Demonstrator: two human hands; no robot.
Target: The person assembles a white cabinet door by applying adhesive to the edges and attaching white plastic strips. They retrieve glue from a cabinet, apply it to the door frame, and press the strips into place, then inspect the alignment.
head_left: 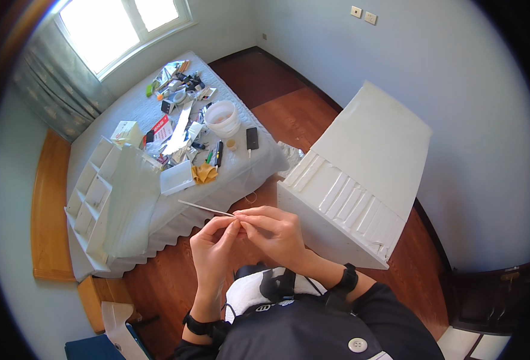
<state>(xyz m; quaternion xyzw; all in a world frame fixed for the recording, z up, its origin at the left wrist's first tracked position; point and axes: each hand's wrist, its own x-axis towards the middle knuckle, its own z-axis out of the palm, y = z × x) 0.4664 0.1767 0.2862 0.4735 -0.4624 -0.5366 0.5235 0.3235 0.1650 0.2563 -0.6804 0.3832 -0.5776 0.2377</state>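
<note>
A thin, pale stick-like strip (pixel 205 208) points to the left from my fingertips; its near end is hidden between them. My left hand (pixel 213 245) pinches with thumb and forefinger at that end. Against it, my right hand (pixel 276 234) is closed too, its thumb and fingers meeting the left ones around the same end. Both hands are raised in front of my body, between the bed and a white cabinet (pixel 376 141). On the near part of the cabinet's upper face, several whitish strips (pixel 343 198) lie side by side.
On the bed (pixel 250 171) stand a white bucket (pixel 222 118), a phone (pixel 252 138), a white tray (pixel 177 177), a yellow cloth (pixel 204 173) and many small items. A white compartment shelf (pixel 88 204) leans at the left. Behind the cabinet is a wall (pixel 457 96).
</note>
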